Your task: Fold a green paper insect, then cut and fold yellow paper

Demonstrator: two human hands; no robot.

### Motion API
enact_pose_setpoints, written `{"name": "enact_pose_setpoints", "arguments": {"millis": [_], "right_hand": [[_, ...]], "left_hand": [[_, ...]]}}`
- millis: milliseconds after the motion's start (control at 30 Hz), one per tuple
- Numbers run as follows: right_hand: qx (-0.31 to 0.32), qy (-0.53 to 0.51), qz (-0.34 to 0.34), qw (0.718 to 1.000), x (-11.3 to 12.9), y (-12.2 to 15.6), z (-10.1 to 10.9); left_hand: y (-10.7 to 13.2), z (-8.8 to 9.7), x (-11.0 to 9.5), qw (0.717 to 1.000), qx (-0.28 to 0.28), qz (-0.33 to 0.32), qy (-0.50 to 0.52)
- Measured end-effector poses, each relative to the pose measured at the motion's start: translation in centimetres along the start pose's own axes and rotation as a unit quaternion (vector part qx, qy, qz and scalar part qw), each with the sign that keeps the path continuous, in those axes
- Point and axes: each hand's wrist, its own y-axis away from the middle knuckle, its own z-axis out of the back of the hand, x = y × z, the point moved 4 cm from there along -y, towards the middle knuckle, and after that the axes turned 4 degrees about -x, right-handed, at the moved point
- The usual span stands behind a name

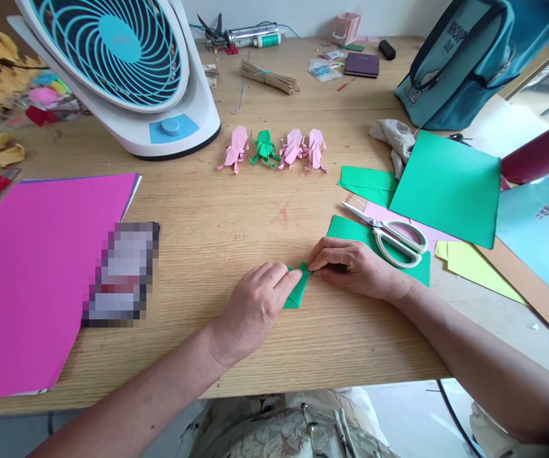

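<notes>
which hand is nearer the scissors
Right. The right hand sits just left of the scissors, pinching the green folded paper; the left hand pinches it too, farther left across that paper.

The fold (pixel 298 291) is partly covered by the left hand (pixel 255 312) and the right hand (pixel 350 264). Its tip is lost in the right fingers' pinch, and whether it is pinched or only pressed by the left fingers cannot be told. The block (pixel 121 273) on the pink sheet (pixel 30 273) is blurred out. The fan (pixel 112 57) and bag (pixel 465 57) are cut off by the top edge, the sheet by the left. The bits (pixel 326 63) at the far edge are too small to be named.
</notes>
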Motion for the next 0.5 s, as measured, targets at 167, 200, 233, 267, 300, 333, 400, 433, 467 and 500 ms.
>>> {"name": "enact_pose_setpoints", "arguments": {"millis": [167,200,233,267,300,333,400,433,467,500], "right_hand": [[-0.012,-0.025,-0.002,1.000,-0.14,-0.02,0.08],[-0.012,-0.030,-0.008,0.999,-0.18,-0.06,0.12],[-0.012,-0.035,-0.018,0.999,-0.23,-0.12,0.17],[-0.014,-0.039,-0.028,0.999,-0.27,-0.18,0.24],[-0.017,-0.042,-0.038,0.998,-0.31,-0.24,0.31],[-0.020,-0.044,-0.046,0.998,-0.35,-0.29,0.37],[-0.027,-0.046,-0.052,0.997,-0.38,-0.37,0.45],[-0.029,-0.047,-0.050,0.997,-0.37,-0.36,0.47],[-0.032,-0.044,-0.045,0.998,-0.31,-0.31,0.49],[-0.035,-0.036,-0.037,0.998,-0.18,-0.20,0.53]], "left_hand": [[0.04,-0.06,-0.20,1.000,-0.008,-0.010,-0.003],[0.04,-0.06,-0.20,1.000,-0.007,-0.011,-0.004],[0.03,-0.06,-0.20,1.000,-0.007,-0.011,-0.005],[0.02,-0.07,-0.18,1.000,-0.007,-0.010,-0.005],[0.00,-0.09,-0.16,1.000,-0.006,-0.009,-0.004],[-0.01,-0.12,-0.13,1.000,-0.005,-0.008,-0.003],[0.00,-0.17,-0.10,1.000,-0.006,-0.009,-0.003],[0.02,-0.18,-0.09,1.000,-0.008,-0.010,-0.004],[0.04,-0.20,-0.10,1.000,-0.009,-0.012,-0.006],[0.06,-0.22,-0.10,1.000,-0.009,-0.013,-0.009]]}}
